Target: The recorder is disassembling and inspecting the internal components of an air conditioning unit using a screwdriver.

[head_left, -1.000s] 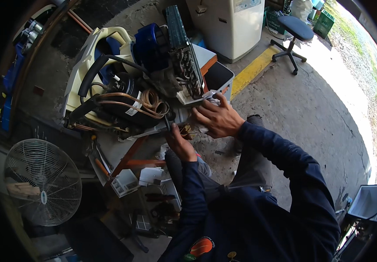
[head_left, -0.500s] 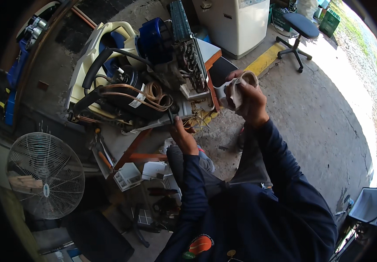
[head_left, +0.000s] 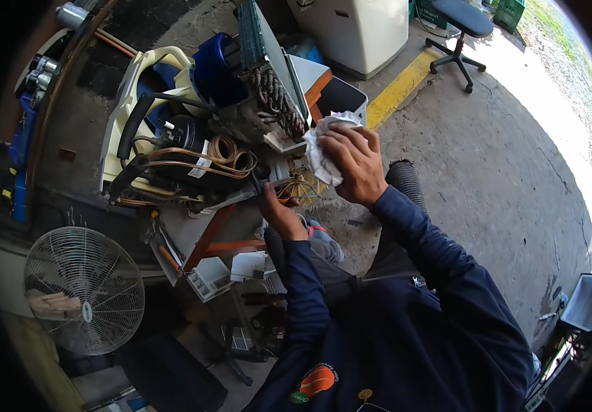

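"How are the fingers set?"
"A white cloth (head_left: 322, 152) is gripped, bunched, under the right hand's (head_left: 354, 161) curled fingers, near the coil (head_left: 268, 96); the left hand (head_left: 283, 214) is partly curled at a dark slim piece (head_left: 256, 182), its grip unclear"
"How is it best handled?"
"Loose folds should be kept gathered, so nothing is snagged"
"Containers?"
"A grey bin (head_left: 362, 110) is seen just beyond the right fingers, a green crate (head_left: 509, 15) far beyond; neither's contents can be told"

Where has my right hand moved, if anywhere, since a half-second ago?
Yes: your right hand has moved left, closer to the copper coil.
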{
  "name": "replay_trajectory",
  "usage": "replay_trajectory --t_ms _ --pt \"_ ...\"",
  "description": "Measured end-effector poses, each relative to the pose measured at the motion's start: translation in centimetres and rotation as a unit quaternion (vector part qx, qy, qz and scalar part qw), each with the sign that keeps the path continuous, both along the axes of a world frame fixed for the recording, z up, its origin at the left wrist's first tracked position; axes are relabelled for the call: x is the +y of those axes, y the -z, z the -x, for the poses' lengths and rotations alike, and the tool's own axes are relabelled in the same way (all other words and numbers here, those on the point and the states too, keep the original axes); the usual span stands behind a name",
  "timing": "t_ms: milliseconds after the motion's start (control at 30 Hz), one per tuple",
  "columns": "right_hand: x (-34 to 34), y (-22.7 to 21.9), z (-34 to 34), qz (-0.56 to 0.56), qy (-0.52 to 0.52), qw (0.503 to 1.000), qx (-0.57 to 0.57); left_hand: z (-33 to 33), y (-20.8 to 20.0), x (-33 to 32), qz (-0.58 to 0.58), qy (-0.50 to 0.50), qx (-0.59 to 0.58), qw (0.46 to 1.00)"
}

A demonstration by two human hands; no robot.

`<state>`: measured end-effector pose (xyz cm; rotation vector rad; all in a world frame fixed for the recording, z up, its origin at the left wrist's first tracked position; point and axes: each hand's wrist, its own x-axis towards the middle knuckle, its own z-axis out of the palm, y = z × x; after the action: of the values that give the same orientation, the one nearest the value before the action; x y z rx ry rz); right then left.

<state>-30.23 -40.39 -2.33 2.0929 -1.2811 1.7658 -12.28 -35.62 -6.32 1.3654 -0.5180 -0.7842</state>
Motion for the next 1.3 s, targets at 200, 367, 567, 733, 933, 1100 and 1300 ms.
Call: replay_trajectory --t_ms 200,367,567,733,933,1100,1300 --pt "-2.3 1.7 -1.8 0.001 -0.178 0.967 0.183 -0.2 0.1 -0.4 0.021 0.015 0.022 0.999" --pt "-3.8 -0.4 -2.3 -0.147 -0.253 0.943 0.157 -0.8 0.6 -0.1 0.04 0.037 0.041 0.998" --pt "-4.4 -3.2 0.8 -0.279 -0.34 0.805 -0.399 -1.1 0.1 0.1 0.019 0.063 0.043 0.997" --pt "-2.3 -0.7 2.9 -0.211 -0.035 0.934 -0.285 -0.1 0.6 -0.2 0.022 -0.003 0.038 0.999" --pt "-0.3 -0.9 0.4 0.007 -0.013 1.0 -0.012 0.5 0.9 0.2 0.026 -0.009 0.061 0.998" --pt "-2.4 2.3 -1.8 0.025 -0.187 0.958 0.217 0.5 0.7 0.1 0.004 -0.043 -0.032 0.999" --pt "-3.5 0.0 -2.3 -0.222 -0.317 0.922 0.013 -0.5 0.8 0.6 -0.016 0.041 0.033 0.998"
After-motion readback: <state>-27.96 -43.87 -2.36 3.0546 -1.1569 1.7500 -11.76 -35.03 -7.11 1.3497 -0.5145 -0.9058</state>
